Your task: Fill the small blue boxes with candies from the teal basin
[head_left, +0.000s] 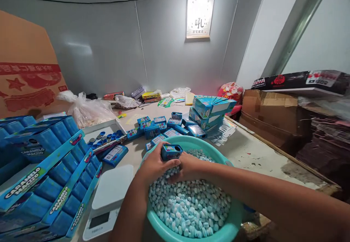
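My left hand (153, 165) grips a small blue tin (171, 151) with a round hole in its top, held over a teal basin (232, 225). The basin is heaped with several pale blue and white candies (188, 205). My right hand (186, 168) is curled with its fingers down in the candies just under the tin; what it pinches is hidden. Both forearms reach in from the bottom edge.
A white kitchen scale (109, 198) sits left of the basin. Blue display cartons (46, 183) crowd the left. Several small blue tins (158, 127) and a tray of blue caps (105, 139) lie behind the basin. Stacked blue boxes (210, 110) and cardboard boxes (270, 114) stand at right.
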Demonstrator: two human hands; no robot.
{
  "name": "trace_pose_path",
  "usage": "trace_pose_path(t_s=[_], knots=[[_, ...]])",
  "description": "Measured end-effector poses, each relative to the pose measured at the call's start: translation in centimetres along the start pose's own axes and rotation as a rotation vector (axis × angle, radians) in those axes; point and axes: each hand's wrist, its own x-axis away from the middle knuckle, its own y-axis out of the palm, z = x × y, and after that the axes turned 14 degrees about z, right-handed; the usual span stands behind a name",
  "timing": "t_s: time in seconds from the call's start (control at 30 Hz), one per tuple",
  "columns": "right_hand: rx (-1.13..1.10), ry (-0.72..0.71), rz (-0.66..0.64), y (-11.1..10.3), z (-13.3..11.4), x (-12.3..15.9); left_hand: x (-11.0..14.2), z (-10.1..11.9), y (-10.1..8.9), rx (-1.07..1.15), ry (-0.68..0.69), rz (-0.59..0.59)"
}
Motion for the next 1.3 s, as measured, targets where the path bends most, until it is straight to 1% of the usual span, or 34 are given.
trace_pose_path(t_s=[0.03,0.07,0.17,0.23,0.3,0.4,0.57,0.67,0.73,0.83,0.9,0.97,1.03,1.13,1.2,1.3], knots=[[0.012,0.0,0.023,0.2,0.3,-0.5,0.0,-0.2,0.1,-0.002,-0.001,-0.011],[0.023,-0.006,0.041,0.5,0.5,-1.0,-0.1,-0.4,0.2,0.016,-0.005,0.003],[0.046,-0.014,0.107,1.2,0.8,-2.1,-0.4,-0.7,0.3,0.12,-0.035,0.069],[0.048,0.003,0.13,1.6,0.9,-2.3,-0.6,-0.6,0.3,0.166,-0.04,0.096],[0.032,0.011,0.123,1.7,0.8,-2.1,-0.6,-0.5,0.3,0.195,-0.031,0.117],[-0.028,-0.006,0.049,0.9,0.5,-1.1,-0.3,-0.4,0.2,0.234,-0.017,0.126],[-0.056,0.062,-0.16,-1.7,-0.8,0.9,-0.1,-0.3,-0.2,0.239,0.005,0.099],[-0.089,0.067,-0.205,-2.7,-1.7,1.9,-0.1,0.0,-0.2,0.247,0.02,0.093],[-0.12,0.061,-0.21,-2.7,-1.9,2.3,-0.2,0.2,-0.2,0.309,-0.002,0.132],[-0.112,0.068,-0.193,-2.2,-1.9,2.1,-0.3,0.4,-0.1,0.452,-0.04,0.251],[-0.09,0.085,-0.184,-1.5,-1.8,1.5,-0.3,0.3,0.0,0.508,-0.055,0.293],[-0.091,0.096,-0.151,-0.7,-1.6,0.7,-0.3,0.2,0.0,0.515,-0.061,0.273],[-0.099,0.101,-0.087,0.1,-1.3,0.0,-0.2,0.1,0.0,0.501,-0.057,0.25],[-0.1,0.07,-0.007,1.0,-0.8,-0.7,0.0,0.1,0.0,0.492,-0.048,0.26],[-0.084,0.031,0.016,1.3,-0.6,-0.8,0.1,0.1,0.1,0.494,-0.064,0.267],[0.002,-0.022,0.02,1.0,-0.5,-0.8,0.3,0.0,0.2,0.489,-0.088,0.243]])
